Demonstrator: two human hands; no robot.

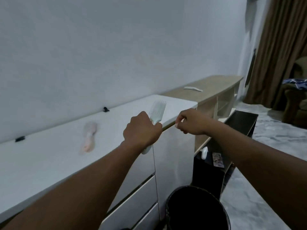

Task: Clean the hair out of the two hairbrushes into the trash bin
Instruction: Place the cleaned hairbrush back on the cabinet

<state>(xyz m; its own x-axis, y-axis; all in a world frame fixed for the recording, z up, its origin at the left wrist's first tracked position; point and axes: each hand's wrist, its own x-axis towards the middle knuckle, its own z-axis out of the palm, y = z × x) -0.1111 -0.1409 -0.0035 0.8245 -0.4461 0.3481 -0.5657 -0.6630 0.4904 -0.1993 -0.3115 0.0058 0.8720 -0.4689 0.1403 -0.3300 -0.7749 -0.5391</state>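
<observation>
My left hand (141,130) grips a pale green hairbrush (157,110) by its handle, head pointing up and away over the edge of the white dresser top (49,160). My right hand (191,122) is just right of it with the fingers pinched together; whether hair is between them I cannot tell. A pink hairbrush (88,138) lies blurred on the dresser top to the left. The black trash bin (196,208) stands on the floor below my hands, its mouth open.
Two small black clips (106,109) (20,138) lie near the wall on the dresser. A wooden shelf unit (212,90) with a white object (193,88) on it adjoins at right. A black box (239,123) sits beside it. Brown curtain (279,47) hangs at far right.
</observation>
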